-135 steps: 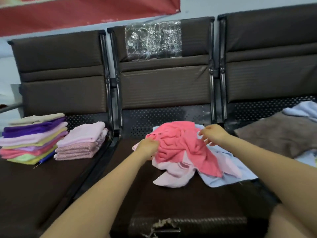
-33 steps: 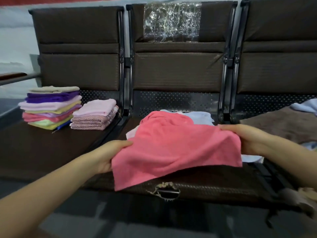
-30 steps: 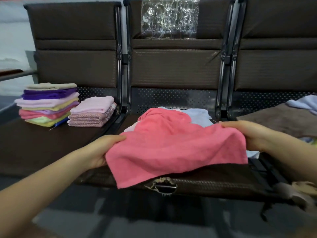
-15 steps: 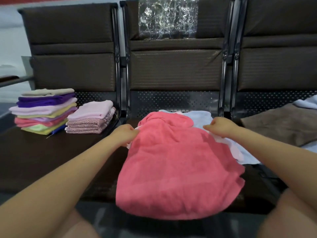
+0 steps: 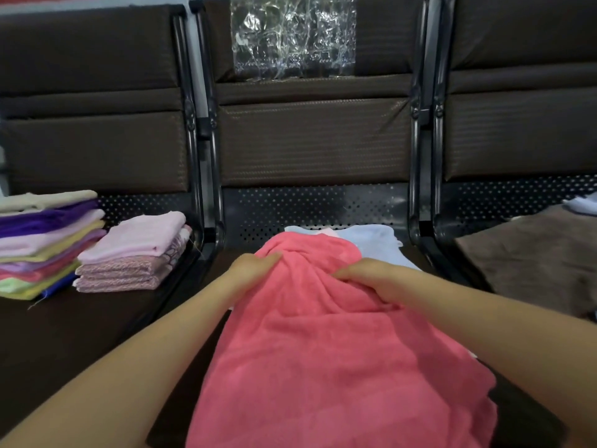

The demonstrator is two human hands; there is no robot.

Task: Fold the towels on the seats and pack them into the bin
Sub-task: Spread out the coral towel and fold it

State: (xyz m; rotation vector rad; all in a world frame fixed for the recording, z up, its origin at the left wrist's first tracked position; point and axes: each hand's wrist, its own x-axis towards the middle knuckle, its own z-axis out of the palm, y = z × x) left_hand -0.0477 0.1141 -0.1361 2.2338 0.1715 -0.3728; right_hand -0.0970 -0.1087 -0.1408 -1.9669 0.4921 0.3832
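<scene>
Left seat: folded towel stacks (image 5: 48,244). Middle seat: left hand (image 5: 255,268) and right hand (image 5: 371,276) pinching coral towel's (image 5: 323,367) far edge, near half overhanging. Risk: sliding floorward if released; uneven fold from bunching.

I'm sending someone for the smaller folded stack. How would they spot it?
Look at the leftmost seat. Two piles sit there; take the small folded stack nearest the middle seat. It is all pale pink and patterned, unlike the taller multicoloured pile.
</scene>
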